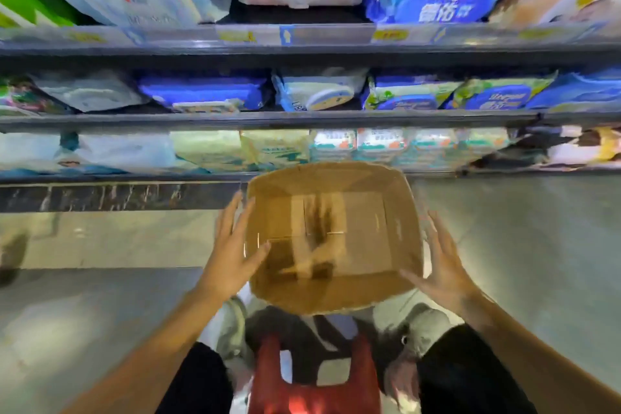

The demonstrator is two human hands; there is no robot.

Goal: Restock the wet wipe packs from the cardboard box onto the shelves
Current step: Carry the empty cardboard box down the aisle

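Cardboard box [332,239]: open-topped, seen from above, on or just above the floor [521,245] in front of the shelving; the inside shows only bare board and tape, with no packs visible.
Left hand [232,252]: fingers spread and open, palm against the box's left wall, thumb over the rim; it closes on nothing.
Right hand [443,265]: likewise spread open, flat beside the box's right wall, touching or nearly touching; blur hides which.
Wet wipe packs [379,144]: standing in a row on the lowest shelf, directly behind the box; more packs, blue and green, fill the middle shelf [302,118] and the top shelf [302,50].
Red plastic bag [312,376]: near the person's knees, below the box; contents cannot be made out.
Step in hand: judged as the close of the restock, since the box looks emptied and the shelves look full; both hands bracket the box as if to take it up or set it aside.
Next move calls for: pressing both palms evenly on opposite walls, because the soft, bowed board could buckle; a glance along the lowest shelf would confirm that the packs face forward.
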